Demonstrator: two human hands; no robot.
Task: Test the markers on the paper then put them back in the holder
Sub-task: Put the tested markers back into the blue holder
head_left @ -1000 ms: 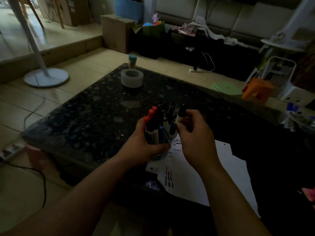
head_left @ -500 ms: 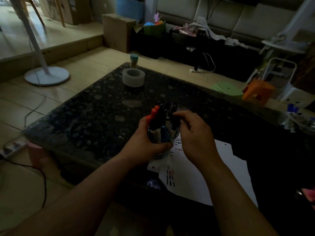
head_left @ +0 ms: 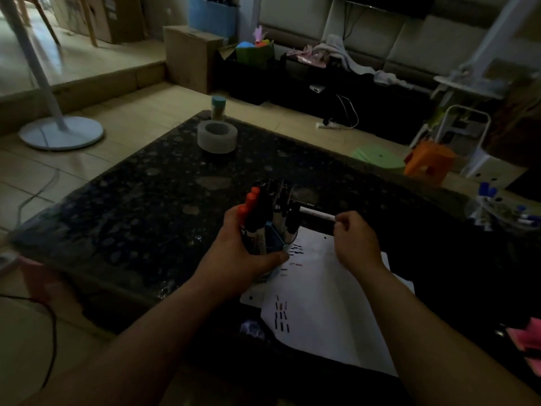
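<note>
A holder (head_left: pixel 276 238) full of several markers, some with red caps (head_left: pixel 248 202) and some black, stands on the dark table at the paper's left edge. My left hand (head_left: pixel 243 253) grips the holder from the left. My right hand (head_left: pixel 355 238) pinches the end of a white-barrelled marker (head_left: pixel 314 213) with a black cap, held level just right of the holder and above the paper. The white paper (head_left: pixel 330 312) lies under my right hand and carries several short red and black test strokes.
A roll of tape (head_left: pixel 217 136) and a small blue-lidded jar (head_left: pixel 218 107) stand at the far side of the dark stone table (head_left: pixel 140 212). More markers lie at the far right (head_left: pixel 503 213). A fan base (head_left: pixel 61 132) is on the floor to the left.
My right hand has drawn one white-barrelled marker out of the holder and moved right with it. My left hand keeps its grip on the holder.
</note>
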